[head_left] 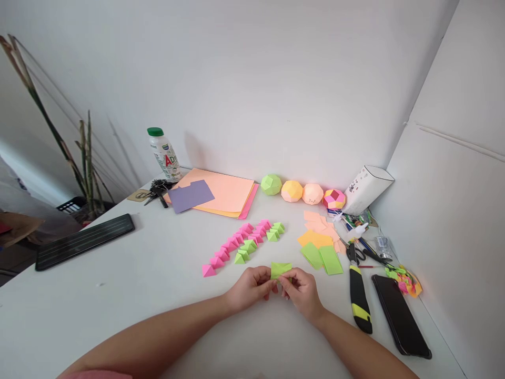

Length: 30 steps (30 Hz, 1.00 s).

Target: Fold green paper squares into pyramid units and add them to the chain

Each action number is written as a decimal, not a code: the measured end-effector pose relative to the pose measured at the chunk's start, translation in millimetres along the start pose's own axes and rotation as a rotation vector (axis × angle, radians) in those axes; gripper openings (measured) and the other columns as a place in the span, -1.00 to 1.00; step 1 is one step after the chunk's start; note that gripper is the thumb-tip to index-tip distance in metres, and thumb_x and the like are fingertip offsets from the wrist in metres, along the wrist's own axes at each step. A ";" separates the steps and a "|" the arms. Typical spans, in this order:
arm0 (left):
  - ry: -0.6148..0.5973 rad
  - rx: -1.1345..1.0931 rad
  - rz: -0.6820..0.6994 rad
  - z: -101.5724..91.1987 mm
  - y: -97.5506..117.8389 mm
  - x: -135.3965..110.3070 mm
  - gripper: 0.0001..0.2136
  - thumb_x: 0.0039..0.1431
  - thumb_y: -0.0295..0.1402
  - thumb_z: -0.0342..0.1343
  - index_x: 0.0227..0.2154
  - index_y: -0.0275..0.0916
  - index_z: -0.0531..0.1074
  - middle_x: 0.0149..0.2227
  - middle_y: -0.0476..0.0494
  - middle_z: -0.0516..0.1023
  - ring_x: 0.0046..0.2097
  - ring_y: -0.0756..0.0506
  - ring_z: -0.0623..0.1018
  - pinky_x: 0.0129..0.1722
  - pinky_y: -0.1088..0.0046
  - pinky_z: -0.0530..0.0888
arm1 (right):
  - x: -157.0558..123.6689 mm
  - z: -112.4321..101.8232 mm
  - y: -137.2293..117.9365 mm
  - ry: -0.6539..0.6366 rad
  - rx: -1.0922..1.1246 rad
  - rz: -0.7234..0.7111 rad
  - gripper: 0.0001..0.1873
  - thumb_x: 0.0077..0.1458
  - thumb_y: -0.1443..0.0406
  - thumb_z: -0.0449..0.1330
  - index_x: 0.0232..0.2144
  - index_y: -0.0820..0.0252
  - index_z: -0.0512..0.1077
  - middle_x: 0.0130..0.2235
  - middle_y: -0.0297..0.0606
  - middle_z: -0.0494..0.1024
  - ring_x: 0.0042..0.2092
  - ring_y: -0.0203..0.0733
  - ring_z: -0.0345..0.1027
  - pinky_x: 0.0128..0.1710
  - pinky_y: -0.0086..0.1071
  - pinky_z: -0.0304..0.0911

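Observation:
A small green piece of paper point(280, 268) with crease lines is held up between my two hands near the table's front. My left hand point(254, 285) pinches its left edge between thumb and fingers. On the other side, my right hand point(300, 290) grips the lower right part, thumb in front. Beyond them stand rows of folded pink paper pieces point(229, 246) and folded green paper pieces point(250, 246), shaped like little pyramids. Flat green paper rectangles point(330, 259) lie to the right, beside orange paper pieces point(314, 238) and peach ones.
Paper balls point(292, 191) line the wall. Peach sheets point(232, 192) and a purple sheet point(191, 197) lie back left near a bottle point(165, 157). At right are a utility knife point(360, 300), a phone point(401, 316), scissors point(357, 253) and crumpled paper scraps point(406, 280).

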<state>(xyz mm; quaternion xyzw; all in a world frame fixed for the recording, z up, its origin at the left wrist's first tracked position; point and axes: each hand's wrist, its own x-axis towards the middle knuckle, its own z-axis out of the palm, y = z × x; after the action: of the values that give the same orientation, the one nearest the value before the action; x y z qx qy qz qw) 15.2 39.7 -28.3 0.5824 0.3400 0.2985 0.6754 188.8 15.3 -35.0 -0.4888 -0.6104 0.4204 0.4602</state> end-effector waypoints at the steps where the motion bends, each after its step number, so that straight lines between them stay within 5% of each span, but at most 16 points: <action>1: -0.001 -0.004 0.001 -0.1 -0.3 0.0 -0.73 0.08 -0.14 0.09 -0.37 -0.29 0.44 -0.44 -0.07 0.52 -0.50 0.03 0.42 -0.48 0.51 0.39 | -0.2 0.0 0.2 -0.001 0.004 0.001 -0.80 0.08 0.21 0.17 -0.51 0.20 0.37 -0.67 -0.38 0.40 -0.65 -0.33 0.23 -0.66 -0.46 0.20; 7: -0.022 -0.036 0.011 1.3 1.8 -0.3 -0.73 0.06 -0.16 0.13 -0.35 -0.30 0.45 -0.40 -0.13 0.55 -0.36 -0.06 0.50 -0.45 0.50 0.41 | -0.4 -0.2 0.0 -0.026 0.034 0.006 -0.78 0.08 0.19 0.17 -0.51 0.20 0.37 -0.67 -0.39 0.40 -0.64 -0.33 0.25 -0.64 -0.45 0.22; 30: 0.010 -0.017 -0.011 1.2 4.2 -0.4 -0.66 0.03 -0.07 0.12 -0.38 -0.30 0.46 -0.46 -0.09 0.52 -0.52 0.03 0.42 -0.51 0.52 0.38 | 0.2 -0.1 -2.5 -0.032 0.017 0.002 -0.76 0.10 0.17 0.14 -0.51 0.18 0.34 -0.68 -0.39 0.42 -0.65 -0.32 0.25 -0.65 -0.44 0.22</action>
<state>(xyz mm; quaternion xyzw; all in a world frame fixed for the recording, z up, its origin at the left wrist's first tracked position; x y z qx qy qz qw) 15.9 39.2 -24.0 0.5732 0.3441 0.3005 0.6803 188.4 15.0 -32.6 -0.4789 -0.6136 0.4337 0.4539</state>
